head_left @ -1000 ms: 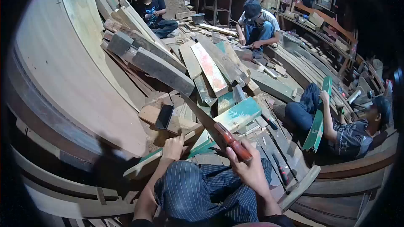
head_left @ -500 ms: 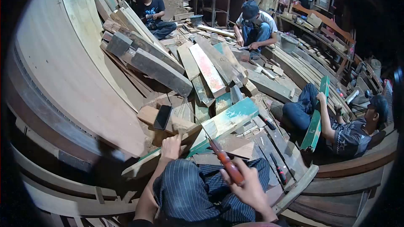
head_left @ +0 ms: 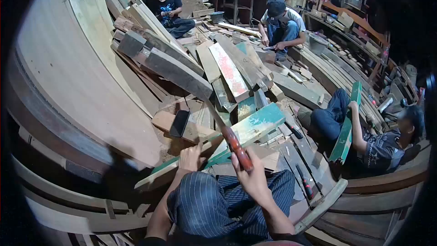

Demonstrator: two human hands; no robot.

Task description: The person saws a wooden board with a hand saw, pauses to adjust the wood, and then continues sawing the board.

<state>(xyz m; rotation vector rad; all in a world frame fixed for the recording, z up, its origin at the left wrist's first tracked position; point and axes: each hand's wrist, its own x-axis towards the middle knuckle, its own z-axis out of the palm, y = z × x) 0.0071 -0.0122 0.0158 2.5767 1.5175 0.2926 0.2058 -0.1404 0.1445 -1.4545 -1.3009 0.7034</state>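
My right hand (head_left: pixel 253 176) is closed around the reddish-brown wooden handle of a long metal-bladed tool (head_left: pixel 236 148). Its narrow blade points up and away, over the wood pile. Left of it, my left hand (head_left: pixel 189 158) is closed over the upper edge of a wooden board (head_left: pixel 158 174) with green paint along one side. That board slants in front of my knees. Just beyond my hands lies a thick plank (head_left: pixel 252 130), pale in the middle and green at its far end. A black phone (head_left: pixel 180 123) leans on a wood block past my left hand.
Stacked timber beams (head_left: pixel 175 70) fill the middle. A red-handled tool (head_left: pixel 304 182) lies on the right. One person (head_left: pixel 384 146) holds a green board (head_left: pixel 347 127) there; two more people (head_left: pixel 282 29) sit farther back. A large curved panel (head_left: pixel 86 82) rises at left.
My right hand has lifted the bladed tool up and slightly left, turning the blade's flat more into view. My left hand stays on the board. The whole view has shifted a little.
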